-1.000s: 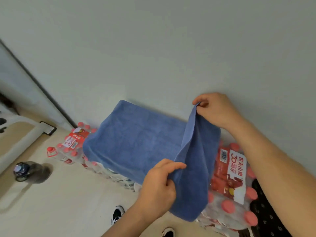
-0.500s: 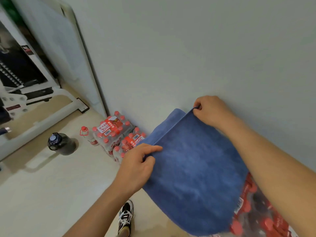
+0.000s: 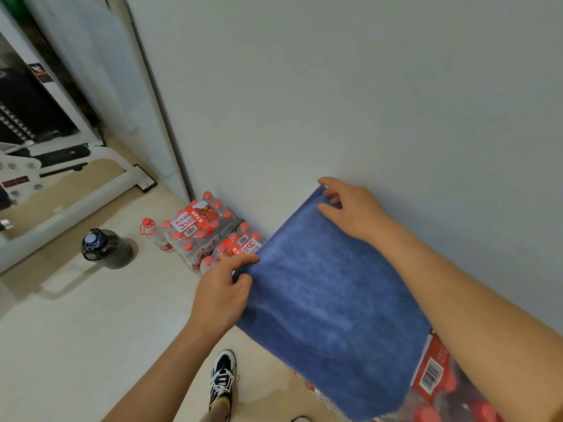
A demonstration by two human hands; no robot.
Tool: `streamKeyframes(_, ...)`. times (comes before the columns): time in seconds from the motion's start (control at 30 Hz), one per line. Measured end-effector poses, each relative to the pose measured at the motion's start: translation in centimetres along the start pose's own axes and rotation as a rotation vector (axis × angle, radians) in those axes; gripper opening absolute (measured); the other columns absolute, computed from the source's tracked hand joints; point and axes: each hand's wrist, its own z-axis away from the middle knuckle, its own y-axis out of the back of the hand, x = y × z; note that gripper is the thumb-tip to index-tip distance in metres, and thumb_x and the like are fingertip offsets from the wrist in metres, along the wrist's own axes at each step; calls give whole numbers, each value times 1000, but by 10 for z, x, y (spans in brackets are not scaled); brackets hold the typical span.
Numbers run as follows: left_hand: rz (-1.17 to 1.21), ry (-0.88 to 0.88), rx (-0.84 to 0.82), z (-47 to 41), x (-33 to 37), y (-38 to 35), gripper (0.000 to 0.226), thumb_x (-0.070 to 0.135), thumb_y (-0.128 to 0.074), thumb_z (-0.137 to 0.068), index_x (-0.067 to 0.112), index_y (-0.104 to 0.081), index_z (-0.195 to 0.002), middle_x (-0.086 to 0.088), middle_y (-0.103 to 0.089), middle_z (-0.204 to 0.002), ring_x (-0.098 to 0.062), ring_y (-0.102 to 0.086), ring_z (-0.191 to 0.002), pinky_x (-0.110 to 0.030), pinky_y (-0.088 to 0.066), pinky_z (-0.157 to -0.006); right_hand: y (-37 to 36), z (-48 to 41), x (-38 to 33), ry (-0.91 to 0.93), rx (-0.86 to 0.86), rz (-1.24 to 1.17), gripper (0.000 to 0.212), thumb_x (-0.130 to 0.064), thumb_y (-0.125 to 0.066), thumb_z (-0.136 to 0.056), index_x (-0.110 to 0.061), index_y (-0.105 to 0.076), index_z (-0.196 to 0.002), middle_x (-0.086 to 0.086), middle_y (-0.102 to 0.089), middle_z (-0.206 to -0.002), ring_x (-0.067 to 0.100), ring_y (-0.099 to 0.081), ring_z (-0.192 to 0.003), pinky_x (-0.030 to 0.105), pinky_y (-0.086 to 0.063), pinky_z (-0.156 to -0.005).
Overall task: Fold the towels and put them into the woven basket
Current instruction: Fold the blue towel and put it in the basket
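**Blue terry towel (image 3: 329,300) seemingly half-folded, woven basket unseen**

I'm watching the towel lying across the shrink-wrapped pack of red-capped water bottles (image 3: 432,376). My left hand (image 3: 222,296) is pinching its near corner; my right hand (image 3: 350,208) is covering the far corner, grip unclear. Further folding and basketing are remaining

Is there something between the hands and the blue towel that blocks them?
Nothing visible does. The left hand pinches the near corner of the towel, and the right hand holds its far corner, both directly on the cloth.
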Motion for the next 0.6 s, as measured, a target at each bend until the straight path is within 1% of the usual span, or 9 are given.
streamKeyframes(0.07,-77,-38,33,-3,1,1,39,10,-50,-88,36,-60,-115,21,-57,-104,-6,-53,-92,-23,-42,-77,8,19,15,-39,72,-8,47,-27,-57,-91,-25,-47,-137,0,-61,-123,20,-59,-109,37,-46,-97)
streamKeyframes(0.1,-110,-65,38,-6,3,1,35,13,-51,-89,34,-59,-117,18,-57,-104,-8,-54,-91,-24,-41,-75,11,32,24,-71,113,6,43,-26,-58,-90,-23,-51,-133,0,-64,-118,21,-60,-106,38,-48,-94)
streamKeyframes(0.17,-154,-103,-2,-13,10,-3,27,23,-50,-93,27,-59,-118,13,-56,-104,-11,-54,-91,-27,-42,-76,16,64,44,-158,196,39,34,-23,-60,-88,-19,-59,-122,0,-67,-102,24,-63,-95,38,-50,-87)
streamKeyframes(0.23,-216,-123,-76,-21,17,-11,24,31,-49,-94,22,-59,-115,10,-60,-102,-14,-55,-88,-30,-45,-75,18,103,65,-302,264,89,30,-26,-60,-87,-18,-62,-116,2,-66,-97,25,-62,-92,35,-49,-82)
streamKeyframes(0.3,-290,-141,-110,-28,23,-17,26,32,-51,-94,22,-58,-117,6,-62,-107,-14,-53,-87,-31,-45,-76,16,141,83,-505,289,113,33,-33,-57,-89,-17,-58,-117,8,-64,-105,30,-60,-98,36,-47,-82)
streamKeyframes(0.4,-331,-152,-88,-34,31,-20,32,23,-55,-90,23,-56,-122,0,-62,-117,-21,-57,-95,-31,-42,-76,3,185,100,-752,219,69,48,-46,-52,-90,-14,-47,-126,15,-57,-124,35,-56,-111,40,-45,-86)
streamKeyframes(0.47,-329,-173,-69,-34,37,-23,43,15,-57,-86,24,-52,-128,-3,-62,-122,-26,-58,-106,-32,-40,-79,-12,198,101,-787,210,3,54,-50,-52,-89,-14,-45,-128,13,-55,-129,33,-55,-115,40,-45,-86)
streamKeyframes(0.53,-327,-166,-64,-35,43,-27,52,13,-57,-85,25,-46,-134,-7,-61,-125,-30,-58,-110,-35,-40,-81,-20,195,98,-783,290,-115,49,-47,-56,-88,-12,-50,-122,10,-60,-123,32,-58,-110,39,-46,-83)
streamKeyframes(0.6,-319,-128,-72,-38,46,-30,54,17,-56,-86,26,-42,-137,-10,-60,-125,-32,-57,-109,-38,-42,-84,-21,183,96,-801,363,-231,45,-46,-60,-86,-11,-54,-114,10,-64,-115,32,-61,-105,38,-48,-82)
